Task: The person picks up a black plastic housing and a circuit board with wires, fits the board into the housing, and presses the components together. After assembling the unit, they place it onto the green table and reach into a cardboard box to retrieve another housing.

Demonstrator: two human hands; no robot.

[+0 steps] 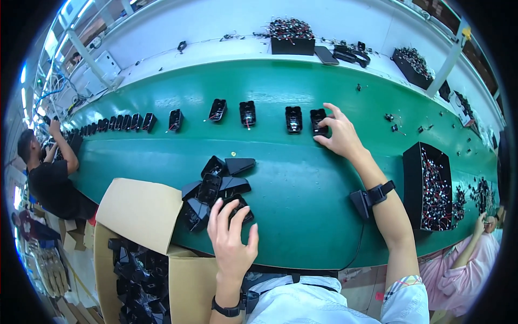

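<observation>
My right hand (343, 135) grips a small black plastic housing (318, 120) by its ends, thumb at the near edge and fingers at the far one. The housing stands at the right end of a row on the green table. Just left of it is a second black housing (293, 120), open side up. My left hand (233, 235) has its fingers apart over the near edge of a loose pile of black housings (209, 189). Its fingertips are close to one housing (240, 207); whether they touch it I cannot tell.
A cardboard box (189, 281) full of black parts stands at the lower left. On the right is a black bin (413, 189) of small wired parts. More housings (175, 120) run leftward towards a co-worker (48, 167). Another person in pink (458, 275) sits at the right.
</observation>
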